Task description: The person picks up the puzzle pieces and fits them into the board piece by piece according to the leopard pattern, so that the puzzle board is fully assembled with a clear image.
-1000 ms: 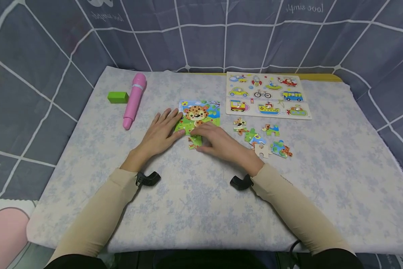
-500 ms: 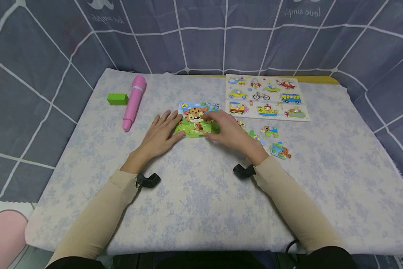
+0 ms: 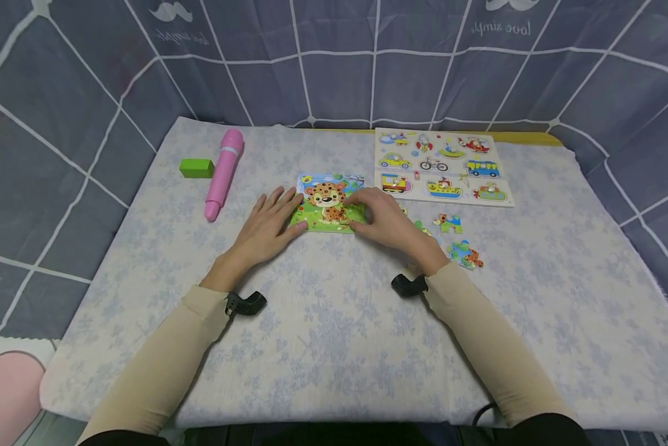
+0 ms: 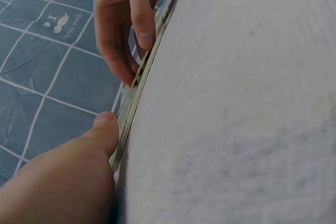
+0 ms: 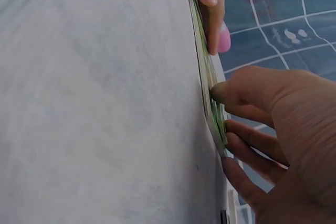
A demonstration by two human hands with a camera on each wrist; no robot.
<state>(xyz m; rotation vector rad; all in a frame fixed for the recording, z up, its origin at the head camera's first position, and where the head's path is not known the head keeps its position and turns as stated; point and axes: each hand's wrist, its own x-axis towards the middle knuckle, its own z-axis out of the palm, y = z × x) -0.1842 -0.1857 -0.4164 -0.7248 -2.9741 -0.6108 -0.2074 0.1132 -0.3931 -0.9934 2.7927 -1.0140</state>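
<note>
A leopard jigsaw puzzle (image 3: 316, 215) lies flat on the table, with a green and blue background around the cartoon leopard. My left hand (image 3: 264, 228) rests with spread, straight fingers along its left edge, thumb at the lower left corner. At its right side, my right hand (image 3: 388, 222) pinches a puzzle piece (image 4: 140, 68) between thumb and fingers, right over the board's surface. Most of that piece is hidden by the fingers in the head view. Loose puzzle pieces, a dog piece (image 3: 449, 223) and a blue-green piece (image 3: 465, 254), lie right of the right hand; others are partly covered by it.
A wooden vehicle peg puzzle (image 3: 445, 167) lies at the back right, behind the loose pieces. Toward the back left are a pink microphone-shaped toy (image 3: 224, 176) and a green block (image 3: 197, 168). A patterned cloth (image 3: 334, 347) covers the table; grey checked curtains (image 3: 339, 87) hang behind.
My right hand has brought the green piece from below the puzzle's lower edge up and right onto its lower right part. The left hand has stayed at the left edge.
</note>
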